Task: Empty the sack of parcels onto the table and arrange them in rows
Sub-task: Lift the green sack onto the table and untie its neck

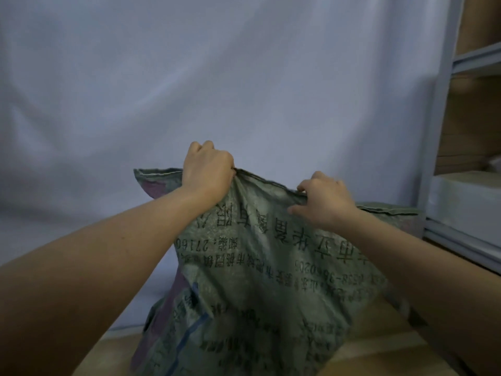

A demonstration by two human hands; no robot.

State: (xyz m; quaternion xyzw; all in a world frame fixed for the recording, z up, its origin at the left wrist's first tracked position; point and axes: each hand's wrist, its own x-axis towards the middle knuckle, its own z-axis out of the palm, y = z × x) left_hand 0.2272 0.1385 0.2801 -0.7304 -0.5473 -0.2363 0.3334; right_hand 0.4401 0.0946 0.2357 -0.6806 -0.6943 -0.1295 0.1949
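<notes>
2 fists, left hand and right hand, bunching upended sack hem; slipping grip, parcels tumbling off table.

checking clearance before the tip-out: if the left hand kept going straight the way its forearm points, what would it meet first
Probably the pale backdrop cloth behind the sack; nothing else shows beyond the left hand, though depth is unclear.
</notes>
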